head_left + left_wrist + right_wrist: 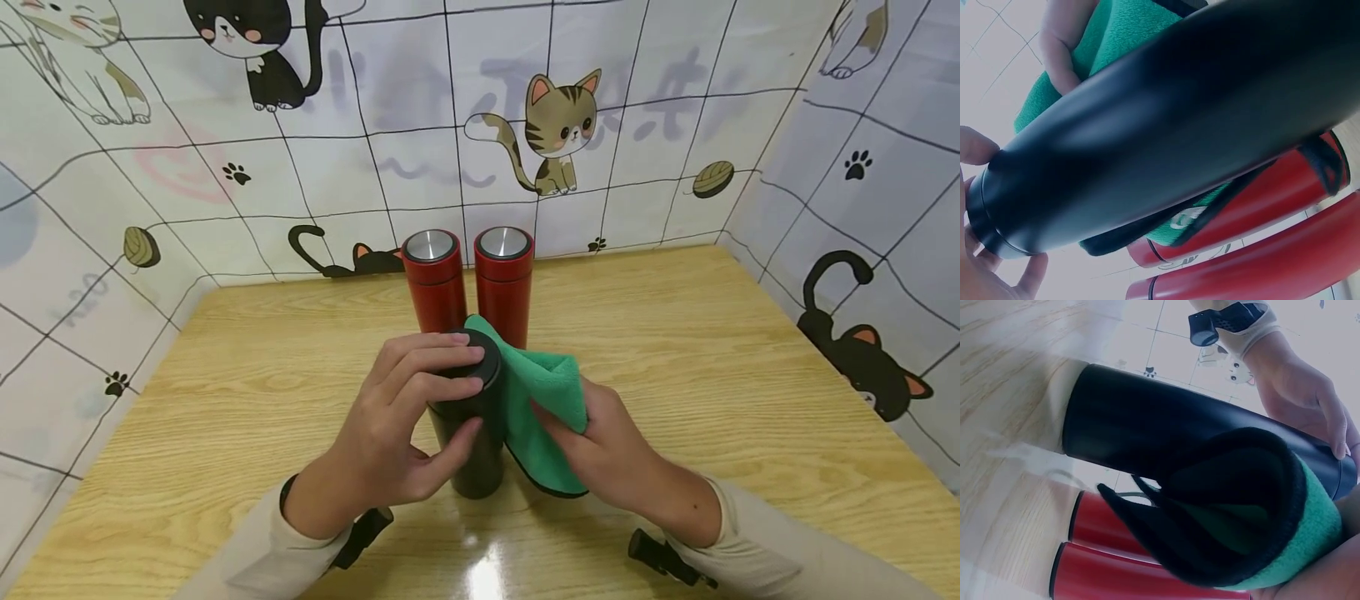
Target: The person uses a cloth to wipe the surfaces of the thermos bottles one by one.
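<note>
A black thermos bottle (477, 454) stands upright on the table in the head view. My left hand (411, 417) grips it round the lid and upper body, fingertips over the top rim and thumb at the near side. My right hand (611, 446) holds a green cloth (543, 392) with a dark edge against the bottle's right side. In the left wrist view the black bottle (1172, 125) covers part of the cloth (1138, 28). The right wrist view shows the cloth (1319, 531) folded in a loop beside the bottle (1166, 419).
Two red thermos bottles with silver-topped lids, a left one (435, 287) and a right one (504, 287), stand side by side behind the black bottle. The wood-grain table (262, 375) meets a cat-patterned backdrop (412, 167) at the back and both sides.
</note>
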`<state>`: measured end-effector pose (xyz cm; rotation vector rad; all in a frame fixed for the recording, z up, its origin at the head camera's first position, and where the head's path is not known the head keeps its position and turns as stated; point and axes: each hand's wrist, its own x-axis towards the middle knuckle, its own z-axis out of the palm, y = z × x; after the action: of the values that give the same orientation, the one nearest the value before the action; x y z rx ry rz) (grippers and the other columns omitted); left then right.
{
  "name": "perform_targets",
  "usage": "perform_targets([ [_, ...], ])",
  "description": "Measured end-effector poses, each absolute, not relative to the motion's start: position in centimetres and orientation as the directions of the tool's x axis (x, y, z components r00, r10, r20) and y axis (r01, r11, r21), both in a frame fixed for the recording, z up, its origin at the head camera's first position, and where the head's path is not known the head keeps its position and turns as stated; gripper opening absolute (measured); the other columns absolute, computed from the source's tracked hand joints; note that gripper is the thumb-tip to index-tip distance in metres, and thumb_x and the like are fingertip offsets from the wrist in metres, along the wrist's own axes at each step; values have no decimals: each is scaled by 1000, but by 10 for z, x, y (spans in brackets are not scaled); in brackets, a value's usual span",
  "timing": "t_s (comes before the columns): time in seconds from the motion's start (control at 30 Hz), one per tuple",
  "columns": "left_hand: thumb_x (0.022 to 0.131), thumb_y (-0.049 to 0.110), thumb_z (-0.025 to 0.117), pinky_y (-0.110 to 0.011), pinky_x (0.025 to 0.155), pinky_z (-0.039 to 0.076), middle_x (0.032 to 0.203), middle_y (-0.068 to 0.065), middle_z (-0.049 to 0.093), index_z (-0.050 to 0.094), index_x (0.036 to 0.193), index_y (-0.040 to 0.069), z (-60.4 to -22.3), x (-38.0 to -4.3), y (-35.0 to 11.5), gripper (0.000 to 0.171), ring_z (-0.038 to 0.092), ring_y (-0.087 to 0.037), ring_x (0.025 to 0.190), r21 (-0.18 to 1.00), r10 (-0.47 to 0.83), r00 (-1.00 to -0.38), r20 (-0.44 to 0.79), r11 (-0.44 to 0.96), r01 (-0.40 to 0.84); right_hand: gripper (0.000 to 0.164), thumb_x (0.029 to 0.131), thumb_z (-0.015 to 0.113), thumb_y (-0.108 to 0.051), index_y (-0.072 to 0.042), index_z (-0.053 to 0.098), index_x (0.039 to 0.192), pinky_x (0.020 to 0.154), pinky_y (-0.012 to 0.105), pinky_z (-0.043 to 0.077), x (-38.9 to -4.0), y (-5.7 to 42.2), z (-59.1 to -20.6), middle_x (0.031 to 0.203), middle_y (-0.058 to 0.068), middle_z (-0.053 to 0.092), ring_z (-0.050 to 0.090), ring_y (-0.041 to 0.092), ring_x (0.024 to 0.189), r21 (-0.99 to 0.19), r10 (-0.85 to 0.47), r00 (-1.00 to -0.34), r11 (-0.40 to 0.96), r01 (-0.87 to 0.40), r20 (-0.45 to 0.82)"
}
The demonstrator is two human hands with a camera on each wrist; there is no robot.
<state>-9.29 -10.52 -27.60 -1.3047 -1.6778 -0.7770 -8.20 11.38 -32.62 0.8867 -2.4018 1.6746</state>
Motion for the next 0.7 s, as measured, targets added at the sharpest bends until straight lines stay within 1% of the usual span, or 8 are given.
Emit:
perform_targets([
  [0.17, 83, 13, 58, -37, 98, 42, 110, -20, 57, 58, 98, -4, -278, -92, -106, 23, 51, -33, 109, 24, 442, -129, 888, 236, 971, 41, 94, 49, -13, -19, 44, 135, 90, 27, 50, -85, 112, -331, 129, -3, 55, 57, 10, 111, -821, -434, -831, 286, -494, 349],
  [0.3, 83, 12, 57, -38, 100, 41, 113, -22, 55, 56, 98, -5, -278, -94, -106, 23, 50, -33, 113, 59, 449, -144, 882, 198, 978, 42, 95, 48, -13, -21, 42, 136, 91, 28, 49, -86, 113, -332, 131, -3, 54, 56, 12, 114, -814, -440, -827, 296, -500, 349],
  [0.4, 84, 10, 55, -41, 101, 41, 113, -24, 53, 53, 98, -6, -278, -95, -106, 22, 49, -35, 114, 75, 456, -143, 879, 164, 984, 43, 94, 49, -12, -20, 43, 136, 92, 27, 49, -85, 113, -330, 131, -1, 54, 55, 13, 115, -816, -420, -834, 293, -499, 359],
  [0.57, 84, 10, 51, -47, 105, 37, 115, -26, 51, 48, 100, -7, -279, -97, -106, 23, 49, -36, 116, 108, 468, -155, 870, 127, 986, 41, 93, 50, -11, -18, 45, 134, 90, 26, 50, -83, 115, -327, 129, 0, 55, 56, 13, 114, -828, -372, -849, 279, -487, 375],
  [0.7, 84, 9, 50, -49, 105, 36, 115, -25, 50, 47, 99, -6, -280, -99, -107, 22, 49, -36, 116, 113, 460, -149, 875, 104, 988, 41, 95, 48, -13, -20, 43, 135, 91, 26, 49, -85, 114, -328, 130, -2, 54, 55, 13, 114, -837, -407, -844, 269, -476, 349],
])
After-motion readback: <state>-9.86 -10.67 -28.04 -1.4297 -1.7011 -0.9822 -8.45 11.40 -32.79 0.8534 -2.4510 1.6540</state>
